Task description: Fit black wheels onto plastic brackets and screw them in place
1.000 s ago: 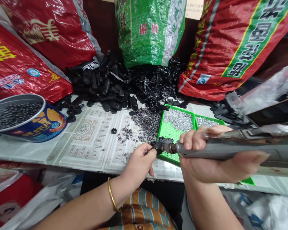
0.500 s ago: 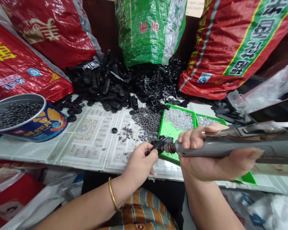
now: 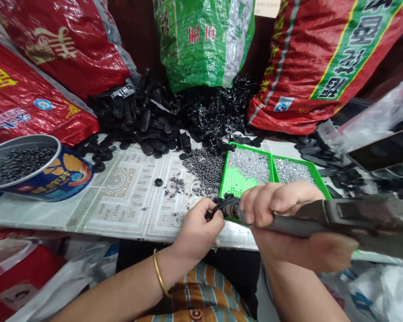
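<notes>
Near the table's front edge my left hand [image 3: 201,223] pinches a small black plastic part [image 3: 221,203], mostly hidden by the fingers. My right hand [image 3: 282,205] is wrapped round a grey power screwdriver [image 3: 295,226], held nearly level with its body running off to the right. Its tip meets the black part at my left fingertips; the exact contact point is hidden. Just behind my right hand lies a green tray [image 3: 224,179] with silver screws [image 3: 248,164]. A pile of small dark metal pieces [image 3: 204,172] lies left of the tray.
Red and green sacks [image 3: 204,44] stand along the back, with heaps of black plastic parts [image 3: 147,120] before them. A blue tub [image 3: 63,174] of small dark pieces stands at the left. A phone-like dark slab [image 3: 383,150] leans at the right. A round black piece [image 3: 159,182] lies on the table.
The screwdriver has rolled in my right hand and its rear end has swung lower. My left hand still pinches the black part, which has tilted slightly. The view has shifted a little.
</notes>
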The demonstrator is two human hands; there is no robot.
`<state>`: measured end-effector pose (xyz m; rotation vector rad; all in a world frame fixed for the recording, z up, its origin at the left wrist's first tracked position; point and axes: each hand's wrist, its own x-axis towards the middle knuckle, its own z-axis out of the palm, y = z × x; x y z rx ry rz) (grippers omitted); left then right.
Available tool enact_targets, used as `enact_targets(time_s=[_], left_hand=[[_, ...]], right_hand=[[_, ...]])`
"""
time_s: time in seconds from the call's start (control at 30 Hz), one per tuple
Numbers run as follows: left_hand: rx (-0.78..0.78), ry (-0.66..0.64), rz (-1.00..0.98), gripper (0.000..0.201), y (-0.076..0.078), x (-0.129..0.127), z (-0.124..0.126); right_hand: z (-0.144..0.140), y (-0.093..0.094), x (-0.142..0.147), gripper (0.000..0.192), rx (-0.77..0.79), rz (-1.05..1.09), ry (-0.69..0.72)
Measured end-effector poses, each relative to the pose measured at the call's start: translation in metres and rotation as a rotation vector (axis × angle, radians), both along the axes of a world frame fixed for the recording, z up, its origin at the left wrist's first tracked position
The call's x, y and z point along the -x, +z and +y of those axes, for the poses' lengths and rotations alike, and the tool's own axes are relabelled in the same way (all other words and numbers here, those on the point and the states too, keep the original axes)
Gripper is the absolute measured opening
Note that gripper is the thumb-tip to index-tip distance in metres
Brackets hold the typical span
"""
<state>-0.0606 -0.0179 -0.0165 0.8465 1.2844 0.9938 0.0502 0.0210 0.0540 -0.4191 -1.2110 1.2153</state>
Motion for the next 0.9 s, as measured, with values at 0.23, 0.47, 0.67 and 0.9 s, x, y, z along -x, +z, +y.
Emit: enact_targets(time_s=[0.23, 0.47, 0.67, 0.9], left_hand=[[0.021, -0.065, 0.074, 0.014, 0.002, -0.005, 0.001], [0.020, -0.098, 0.096, 0.013, 0.005, 0.002, 0.007], [0.083, -0.060, -0.300, 0.018, 0.006, 0.010, 0.003], [0.135, -0.070, -0.411, 0.022, 0.010, 0.008, -0.009]], right_hand=[[-0.002, -0.006, -0.002, 0.034, -0.040, -0.006, -0.012], [-0.005, 0.013, -0.049, 0.038, -0.073, -0.074, -0.387], [0.013, -0.024, -0.090, 0.037, 0.045, -0.128, -0.774], [0.020, -0.048, -0.106, 0.030, 0.290, -0.512, -0.950]])
